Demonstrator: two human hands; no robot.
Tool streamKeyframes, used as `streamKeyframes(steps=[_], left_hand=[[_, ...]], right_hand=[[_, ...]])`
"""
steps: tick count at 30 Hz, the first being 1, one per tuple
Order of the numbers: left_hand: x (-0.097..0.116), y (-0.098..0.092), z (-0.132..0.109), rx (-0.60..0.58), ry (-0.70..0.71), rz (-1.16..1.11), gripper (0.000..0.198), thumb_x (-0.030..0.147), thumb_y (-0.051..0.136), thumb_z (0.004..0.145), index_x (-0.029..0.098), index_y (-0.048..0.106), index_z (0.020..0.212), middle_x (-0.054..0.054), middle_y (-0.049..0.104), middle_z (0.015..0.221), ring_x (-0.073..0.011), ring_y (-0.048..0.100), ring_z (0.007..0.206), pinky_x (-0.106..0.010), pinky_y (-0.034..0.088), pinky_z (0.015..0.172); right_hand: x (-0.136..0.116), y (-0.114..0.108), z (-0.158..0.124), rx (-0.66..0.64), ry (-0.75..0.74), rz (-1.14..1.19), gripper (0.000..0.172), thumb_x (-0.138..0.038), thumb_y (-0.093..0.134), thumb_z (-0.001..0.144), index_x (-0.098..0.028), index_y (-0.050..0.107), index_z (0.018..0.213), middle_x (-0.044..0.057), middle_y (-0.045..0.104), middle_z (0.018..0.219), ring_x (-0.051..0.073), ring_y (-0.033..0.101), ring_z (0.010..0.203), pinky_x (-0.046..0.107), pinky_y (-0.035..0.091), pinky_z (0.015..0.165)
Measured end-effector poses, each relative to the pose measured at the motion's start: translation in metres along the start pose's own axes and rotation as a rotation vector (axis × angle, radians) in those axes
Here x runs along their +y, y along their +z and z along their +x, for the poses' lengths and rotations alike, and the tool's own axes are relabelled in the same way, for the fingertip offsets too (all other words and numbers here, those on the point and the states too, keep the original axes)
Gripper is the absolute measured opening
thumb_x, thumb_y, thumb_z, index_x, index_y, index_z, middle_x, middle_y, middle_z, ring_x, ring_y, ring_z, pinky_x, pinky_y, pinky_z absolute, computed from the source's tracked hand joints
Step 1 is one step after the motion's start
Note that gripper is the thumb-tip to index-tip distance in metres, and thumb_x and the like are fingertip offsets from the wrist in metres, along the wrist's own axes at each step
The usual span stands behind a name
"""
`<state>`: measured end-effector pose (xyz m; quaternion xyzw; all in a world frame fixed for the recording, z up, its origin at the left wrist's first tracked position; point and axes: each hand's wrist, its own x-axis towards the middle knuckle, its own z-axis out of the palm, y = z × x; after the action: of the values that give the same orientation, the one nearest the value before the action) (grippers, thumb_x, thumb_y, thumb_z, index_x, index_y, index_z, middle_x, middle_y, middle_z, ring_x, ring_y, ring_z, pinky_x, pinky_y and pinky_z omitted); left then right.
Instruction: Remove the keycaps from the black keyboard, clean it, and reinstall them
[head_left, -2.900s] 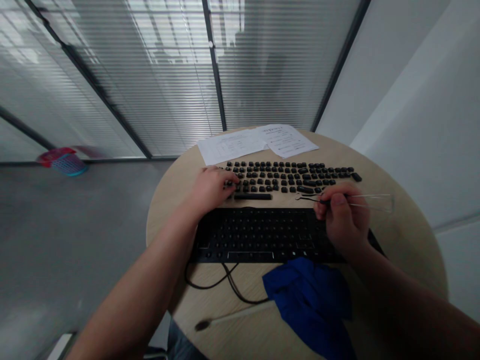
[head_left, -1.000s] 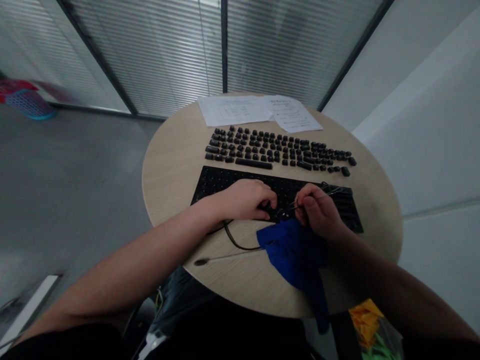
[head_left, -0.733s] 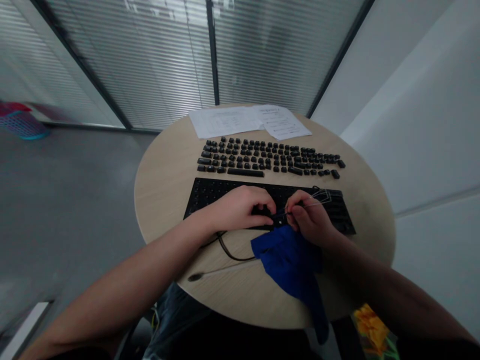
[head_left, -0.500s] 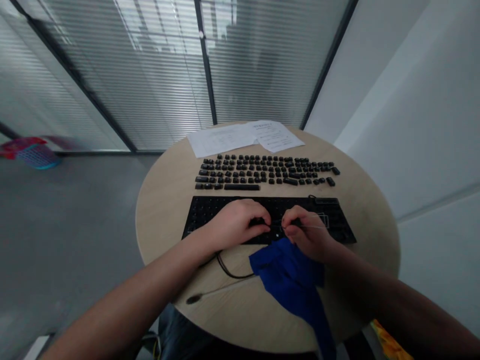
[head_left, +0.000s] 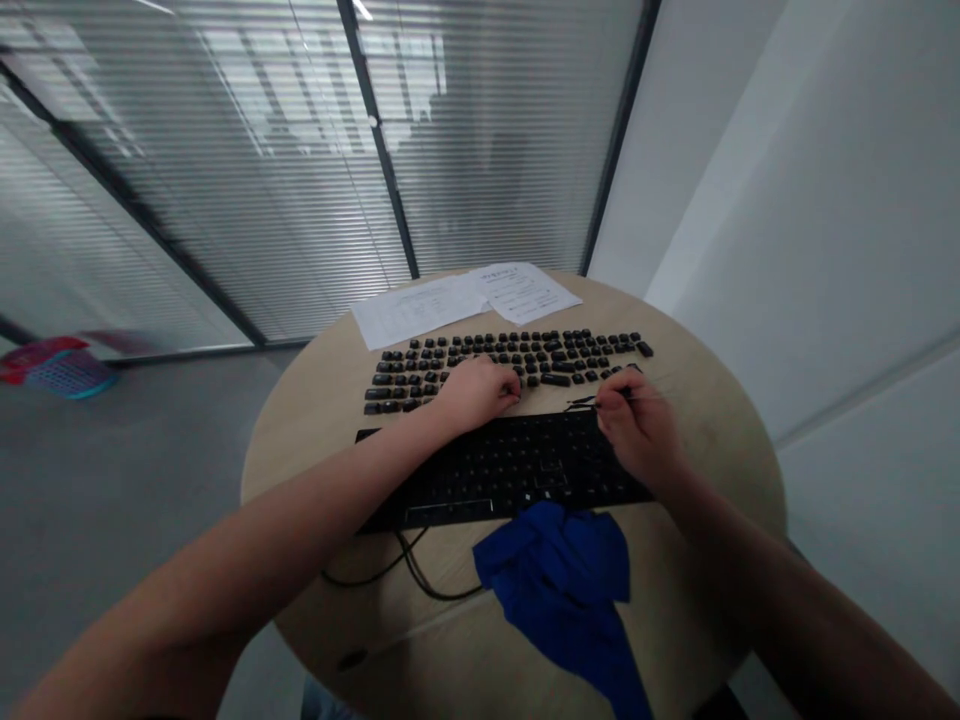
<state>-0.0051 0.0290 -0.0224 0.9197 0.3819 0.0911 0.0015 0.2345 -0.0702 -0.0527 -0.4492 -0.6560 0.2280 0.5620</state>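
In the head view, the stripped keyboard (head_left: 495, 462) lies on the round table (head_left: 720, 450), directly near of both hands. Its long axis runs left to right, the right end set slightly farther off than the left; the white-outlined spacebar slot is along its near edge, so that side faces the person. The loose keycaps (head_left: 556, 380) stand in rows just beyond its far edge, spread along roughly the same axis.

The left hand (head_left: 478, 392) reaches in from the left, over the near rows of keycaps, and is the nearer of the two to them. Its thumb and fingertips come together, pointing right; whether a keycap sits between them is too dark to tell. The keyboard lies just near of this pinch.

The right hand (head_left: 637, 425) grips a wire keycap puller (head_left: 580, 404), its hooked tips pointing left towards the other hand and its long axis also running left to right, above the strip between keyboard and keycaps. A blue cloth (head_left: 562, 575) lies near of the keyboard.
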Motion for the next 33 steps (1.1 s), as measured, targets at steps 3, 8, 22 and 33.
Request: streamKeyframes(steps=[3, 8, 22, 33], left_hand=[[-0.004, 0.013, 0.012, -0.023, 0.002, 0.046, 0.012, 0.026, 0.069, 0.088, 0.024, 0.081, 0.091, -0.006, 0.078, 0.087, -0.0267, 0.067, 0.092, -0.040, 0.049, 0.088], [-0.009, 0.013, 0.012, -0.049, -0.014, 0.092, 0.014, 0.030, 0.068, 0.087, 0.023, 0.080, 0.091, -0.008, 0.078, 0.088, -0.0284, 0.067, 0.096, -0.042, 0.045, 0.090], [-0.009, -0.011, -0.001, 0.041, -0.022, 0.089, 0.012, 0.029, 0.070, 0.088, 0.022, 0.079, 0.092, -0.007, 0.077, 0.092, -0.0259, 0.066, 0.094, -0.039, 0.047, 0.086], [0.035, -0.019, -0.055, -0.239, 0.263, -0.315, 0.019, 0.013, 0.071, 0.083, 0.023, 0.079, 0.098, 0.000, 0.075, 0.082, -0.0164, 0.068, 0.075, -0.027, 0.046, 0.068]], right_hand=[[-0.001, 0.000, 0.003, 0.005, 0.001, 0.033, 0.040, -0.063, 0.053, 0.100, -0.026, 0.051, 0.086, -0.004, 0.043, 0.061, 0.014, 0.042, 0.051, 0.027, 0.032, 0.047], [-0.005, -0.001, 0.003, 0.036, 0.019, 0.062, 0.039, -0.062, 0.053, 0.100, -0.026, 0.052, 0.086, -0.004, 0.044, 0.062, 0.014, 0.042, 0.053, 0.027, 0.030, 0.047], [0.002, -0.002, 0.003, 0.050, 0.056, 0.096, 0.038, -0.060, 0.057, 0.100, -0.025, 0.053, 0.085, -0.006, 0.042, 0.059, 0.012, 0.040, 0.047, 0.026, 0.030, 0.043], [-0.030, 0.016, -0.013, -0.672, 0.240, 0.193, 0.032, -0.049, 0.061, 0.097, -0.021, 0.055, 0.084, -0.004, 0.056, 0.060, 0.008, 0.046, 0.046, 0.019, 0.035, 0.043]])
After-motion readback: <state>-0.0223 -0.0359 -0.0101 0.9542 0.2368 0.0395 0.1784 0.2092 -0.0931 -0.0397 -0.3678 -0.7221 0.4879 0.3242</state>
